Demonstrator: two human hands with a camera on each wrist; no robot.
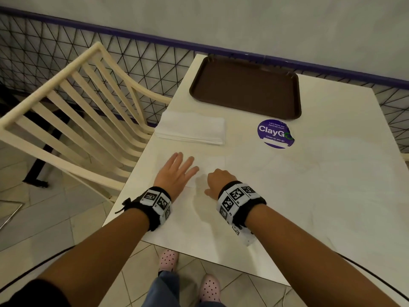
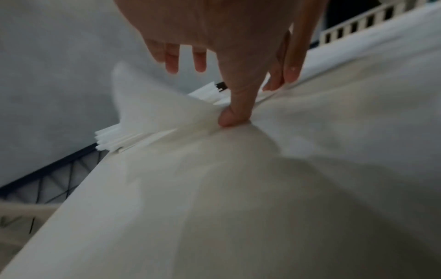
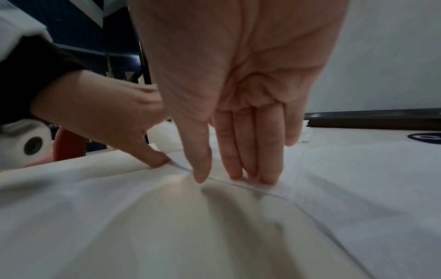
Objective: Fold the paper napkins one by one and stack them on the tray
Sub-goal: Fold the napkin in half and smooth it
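Thin white paper napkin (image 1: 210, 161) lies flat on the white desk (image 1: 309, 185); left hand (image 1: 177, 171) spread, pressing it, right hand (image 1: 218, 179) fingertips pinning its near edge. Uneven pressure could skew or tear it; brown plastic tray (image 1: 245, 87) waits bare

We've got one thin white napkin (image 1: 212, 162) spread flat near the worktop's front left edge, a crease line running across it. Behind it sits the stack (image 1: 191, 128) of white napkins, squared and neat. Farther back lies the brown tray (image 1: 245, 87), flat and bare.
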